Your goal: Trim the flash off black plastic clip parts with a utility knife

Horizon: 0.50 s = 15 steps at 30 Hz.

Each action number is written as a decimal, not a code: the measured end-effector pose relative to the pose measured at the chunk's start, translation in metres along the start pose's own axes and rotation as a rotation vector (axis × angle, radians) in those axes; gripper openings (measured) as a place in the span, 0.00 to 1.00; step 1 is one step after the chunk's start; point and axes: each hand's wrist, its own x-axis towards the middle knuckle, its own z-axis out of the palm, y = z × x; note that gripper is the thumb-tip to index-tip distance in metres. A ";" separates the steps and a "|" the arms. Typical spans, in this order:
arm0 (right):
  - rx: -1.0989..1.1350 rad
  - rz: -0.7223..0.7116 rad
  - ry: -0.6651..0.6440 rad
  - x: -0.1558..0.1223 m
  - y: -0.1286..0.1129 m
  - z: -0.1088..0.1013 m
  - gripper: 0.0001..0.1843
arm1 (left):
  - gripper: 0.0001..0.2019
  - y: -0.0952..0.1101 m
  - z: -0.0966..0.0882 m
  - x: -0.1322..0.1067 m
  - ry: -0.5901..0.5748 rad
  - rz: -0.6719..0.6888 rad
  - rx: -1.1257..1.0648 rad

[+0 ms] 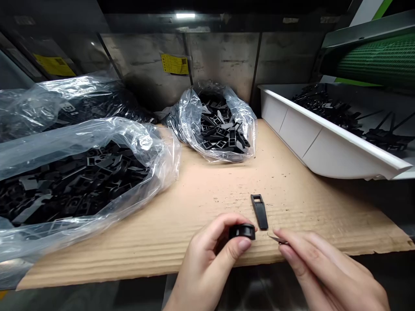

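Observation:
My left hand (207, 259) pinches a short, round black plastic part (242, 232) between thumb and fingers, just above the cardboard sheet (292, 190). My right hand (324, 272) holds a small metal blade (277, 239) between thumb and forefinger, its tip pointing left towards the black part. The blade's handle is hidden by my fingers. A flat black plastic tab (260, 214) with a rectangular hole at its far end lies on the cardboard. It sits just beyond my hands, and neither hand touches it.
Two clear plastic bags (81, 142) of black plastic parts fill the left side, and a third bag (214, 125) stands at the back. A white tray (324, 138) of black parts sits at the right, below a green ribbed belt (376, 60). Metal panels form the back wall.

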 end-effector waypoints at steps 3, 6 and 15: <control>-0.016 -0.122 -0.071 0.007 0.000 0.002 0.12 | 0.08 0.003 -0.002 0.001 0.000 0.081 0.068; -0.034 -0.111 -0.061 0.010 0.002 0.003 0.11 | 0.09 0.003 -0.003 0.002 0.002 0.129 0.090; -0.075 -0.126 -0.122 0.007 0.003 0.003 0.12 | 0.10 0.004 -0.001 0.006 -0.010 0.212 0.153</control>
